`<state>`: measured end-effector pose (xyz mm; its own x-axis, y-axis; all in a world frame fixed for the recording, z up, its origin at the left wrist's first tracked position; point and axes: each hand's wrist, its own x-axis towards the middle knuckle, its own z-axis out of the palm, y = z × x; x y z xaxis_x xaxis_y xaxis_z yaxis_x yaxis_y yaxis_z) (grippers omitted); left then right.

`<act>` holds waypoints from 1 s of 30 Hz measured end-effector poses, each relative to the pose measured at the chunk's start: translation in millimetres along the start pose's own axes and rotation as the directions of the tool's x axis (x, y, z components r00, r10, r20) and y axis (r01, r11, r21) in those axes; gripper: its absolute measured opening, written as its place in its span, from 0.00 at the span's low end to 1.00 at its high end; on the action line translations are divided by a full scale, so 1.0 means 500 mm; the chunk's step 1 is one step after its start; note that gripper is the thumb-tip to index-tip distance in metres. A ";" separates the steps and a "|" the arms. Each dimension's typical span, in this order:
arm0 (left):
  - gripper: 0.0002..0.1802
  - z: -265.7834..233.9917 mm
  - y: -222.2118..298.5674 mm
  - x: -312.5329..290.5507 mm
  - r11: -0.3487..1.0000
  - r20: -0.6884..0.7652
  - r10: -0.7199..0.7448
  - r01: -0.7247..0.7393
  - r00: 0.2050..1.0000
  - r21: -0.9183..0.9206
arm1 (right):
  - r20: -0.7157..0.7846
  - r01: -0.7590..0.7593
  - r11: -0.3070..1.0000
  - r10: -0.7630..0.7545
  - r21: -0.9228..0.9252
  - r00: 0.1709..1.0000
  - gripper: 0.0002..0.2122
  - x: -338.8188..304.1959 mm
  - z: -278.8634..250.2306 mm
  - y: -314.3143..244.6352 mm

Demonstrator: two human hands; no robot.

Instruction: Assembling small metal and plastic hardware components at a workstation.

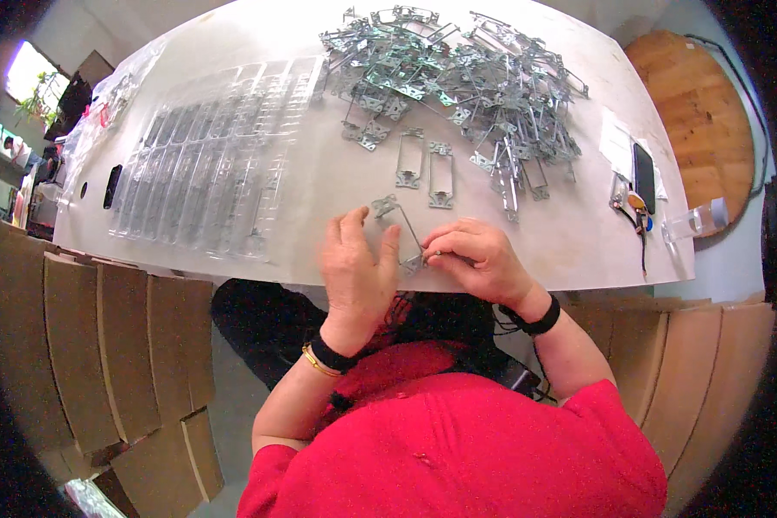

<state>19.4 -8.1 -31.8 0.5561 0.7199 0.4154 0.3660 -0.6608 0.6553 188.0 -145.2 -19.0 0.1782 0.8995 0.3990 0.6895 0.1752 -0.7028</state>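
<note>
Near the table's front edge lies a grey metal bracket (pixel 385 206) with flat end plates joined by a thin rod. My right hand (pixel 483 259) is closed, thumb and forefinger pinching the bracket at its nearer end. Beside its other side is my left hand (pixel 354 263), with thumb and fingers apart; the fingertips are close to the bracket's far plate, and I see nothing held in them. Just beyond, two rectangular frame-shaped metal brackets (pixel 440 175) lie side by side on the white table (pixel 337 173). Part of the pinched end is hidden behind my fingers.
A tangled heap of metal brackets (pixel 466 82) covers the far middle. Clear plastic trays (pixel 207 155) spread over the left side. At the right are a dark phone (pixel 644 177), an orange-handled tool (pixel 637 202) and a clear bottle (pixel 695 221). Cardboard boxes (pixel 129 345) stand below.
</note>
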 end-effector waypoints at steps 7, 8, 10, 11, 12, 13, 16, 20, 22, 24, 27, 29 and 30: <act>0.24 0.005 0.026 0.006 0.986 0.028 0.112 -0.115 0.993 0.123 | -0.005 0.048 0.999 -0.049 -0.015 0.999 0.06 -0.001 -0.001 0.001; 0.24 0.004 0.029 0.006 0.986 0.028 0.113 -0.116 0.993 0.123 | -0.006 0.048 0.999 -0.048 -0.015 0.999 0.06 -0.003 -0.002 -0.002; 0.20 0.003 0.029 0.006 0.993 0.086 0.069 -0.076 0.994 0.087 | -0.080 -0.084 0.989 0.094 0.123 0.992 0.09 -0.008 -0.003 -0.012; 0.20 0.002 0.025 0.007 0.993 0.085 0.069 -0.077 0.994 0.087 | -0.080 -0.083 0.989 0.093 0.123 0.992 0.09 -0.008 -0.003 -0.012; 0.19 0.001 0.018 0.007 0.998 0.093 0.051 -0.056 0.994 0.044 | -0.120 -0.069 0.991 0.083 0.119 0.989 0.10 -0.007 -0.002 -0.013; 0.17 -0.001 0.014 0.008 0.999 0.100 0.033 -0.033 0.994 0.000 | -0.160 -0.055 0.992 0.073 0.114 0.984 0.11 -0.007 -0.002 -0.014; 0.16 -0.001 0.014 0.013 0.989 0.101 0.081 -0.092 0.992 0.115 | -0.196 -0.048 0.996 0.062 0.075 0.979 0.09 -0.007 0.006 -0.005; 0.17 0.012 0.003 0.003 0.977 0.049 0.167 -0.172 0.985 0.127 | -0.110 -0.058 0.996 0.050 -0.063 0.993 0.09 0.000 0.002 -0.005; 0.17 0.012 -0.003 -0.003 0.970 0.010 0.220 -0.220 0.975 0.105 | -0.135 -0.051 0.997 0.042 -0.061 0.990 0.08 -0.001 0.007 -0.005; 0.18 0.016 0.004 -0.009 0.966 0.011 0.227 -0.226 0.974 0.125 | -0.126 -0.063 0.997 0.057 -0.045 0.990 0.08 0.000 0.001 -0.013; 0.21 0.006 0.010 -0.014 0.962 0.024 0.236 -0.237 0.972 0.137 | -0.119 -0.072 0.997 0.068 -0.035 0.991 0.09 0.001 0.005 -0.012; 0.23 -0.002 0.019 -0.018 0.962 0.034 0.239 -0.241 0.971 0.130 | -0.122 -0.066 0.997 0.061 -0.041 0.991 0.09 0.000 0.006 -0.013; 0.26 -0.008 0.022 -0.019 0.961 0.056 0.240 -0.246 0.969 0.127 | -0.128 -0.074 0.997 0.069 -0.030 0.989 0.09 0.000 0.006 -0.014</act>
<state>15.4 -21.3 -25.9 0.6687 0.5268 0.5247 0.3095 -0.8389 0.4478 181.0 -145.3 -15.6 0.3139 0.8509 0.4213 0.6951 0.0963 -0.7124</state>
